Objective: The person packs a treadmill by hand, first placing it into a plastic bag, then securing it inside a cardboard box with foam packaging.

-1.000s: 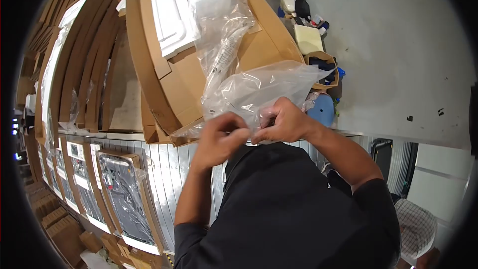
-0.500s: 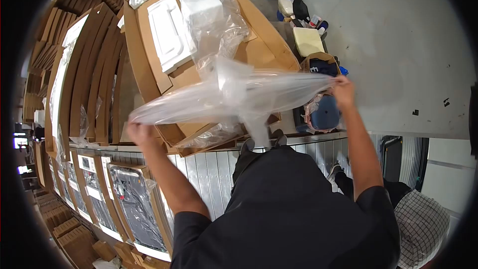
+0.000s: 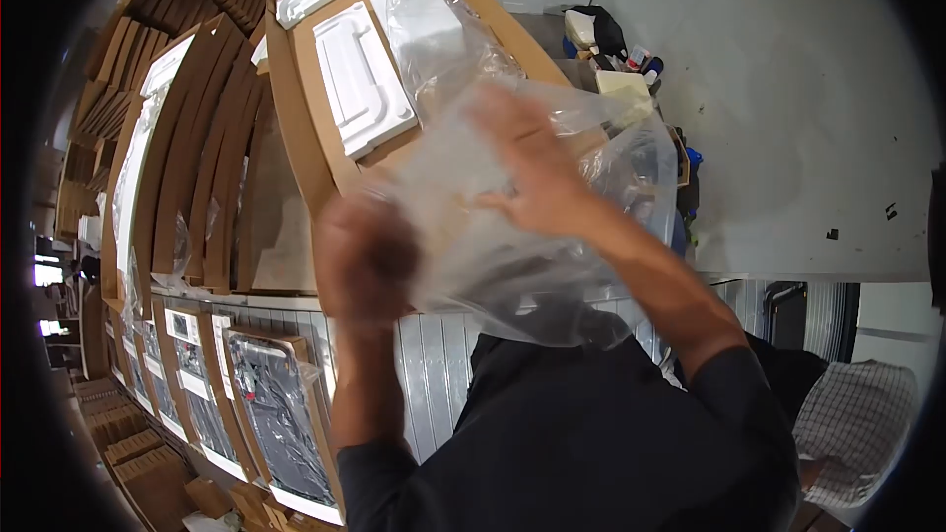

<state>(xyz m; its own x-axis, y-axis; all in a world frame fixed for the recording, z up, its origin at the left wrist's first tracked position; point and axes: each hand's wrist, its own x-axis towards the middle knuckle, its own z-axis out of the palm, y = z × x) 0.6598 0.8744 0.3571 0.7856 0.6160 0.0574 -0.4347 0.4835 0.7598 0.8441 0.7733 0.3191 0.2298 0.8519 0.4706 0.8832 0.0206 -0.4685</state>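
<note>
A clear plastic bag (image 3: 631, 167) is spread in front of my body, over the near end of a large open cardboard box (image 3: 296, 128). My left hand (image 3: 370, 256), smeared by motion, is closed at the bag's left edge. Over the middle of the bag lies my right hand (image 3: 532, 163), fingers stretched out and thumb apart. Inside the box sit a white foam insert (image 3: 363, 79) and a piece wrapped in clear plastic (image 3: 434, 30). The bag hides the box's near end.
On the left stand upright cardboard boxes (image 3: 212, 158) and black panels in plastic (image 3: 276, 414). A metal roller conveyor (image 3: 434, 374) runs in front of me. Bags and a pale yellow lid (image 3: 623, 87) sit beyond the box. A person in a checked garment (image 3: 855, 429) is at right.
My hands have come inward from far apart. The bag, stretched taut between them before, now spreads wide and loose. My right hand has let go of its end and lies over the bag.
</note>
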